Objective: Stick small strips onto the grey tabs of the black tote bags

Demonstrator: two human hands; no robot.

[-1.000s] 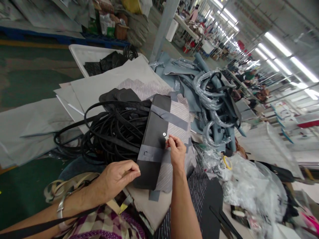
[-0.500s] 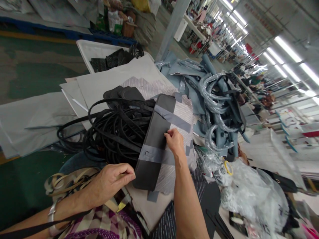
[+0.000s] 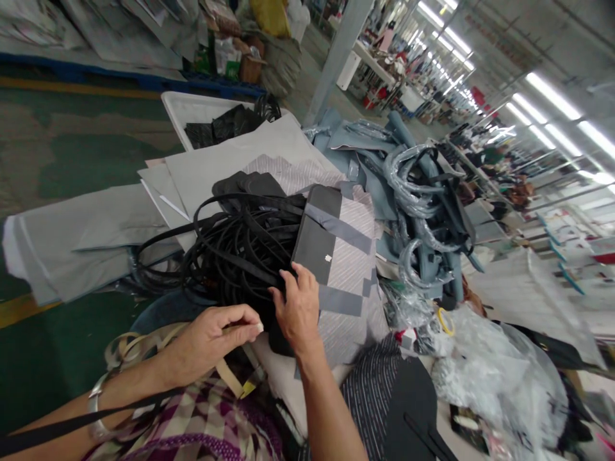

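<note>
**Right hand on the black panel, left hand pinched shut beside it**

The black panel [image 3: 313, 242] lies in the middle of the crowded bench, on top of a striped grey fabric piece [image 3: 350, 256]. Two grey bands cross it and a small white sticker [image 3: 328, 258] sits near its right edge. The right hand [image 3: 298, 306] lies on the panel's near end with the palm down and the fingers spread loosely. Its fingertips reach the panel's left edge, where it meets a tangled heap of black straps [image 3: 235, 256]. The hand rests there and closes on nothing. The left hand [image 3: 216, 336] hovers just left of it, nearer the body. Its thumb and fingertips are pinched on a thin pale strip [image 3: 234, 330], too small to identify, and a metal bracelet [image 3: 96, 410] circles the wrist.

Looped beige straps [image 3: 137, 346] lie under the left forearm. Beyond the panel to the right is a pile of blue-grey handles [image 3: 418, 198] wrapped in clear film, with crumpled plastic bags [image 3: 485, 365] nearer and a yellow ring [image 3: 444, 321] between them. Grey sheets [image 3: 96, 224] spread to the left. Farther back is a white tray [image 3: 180, 105] of black pieces.
</note>
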